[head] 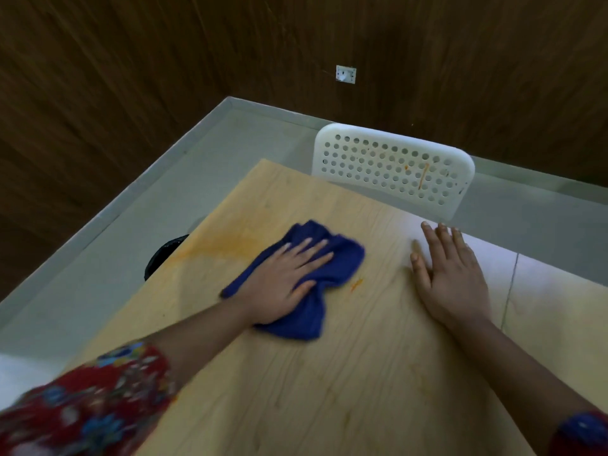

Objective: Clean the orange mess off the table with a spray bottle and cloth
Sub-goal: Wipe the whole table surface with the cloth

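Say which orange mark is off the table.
The thin streak on the white chair; the broad smear and small fleck either side of the blue cloth lie on the table.

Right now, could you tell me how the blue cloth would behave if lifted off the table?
The blue cloth lies bunched in soft folds under the left hand, so it would probably droop limply when lifted. It looks light for its size. Pushed, it would likely slide and bunch, not roll.
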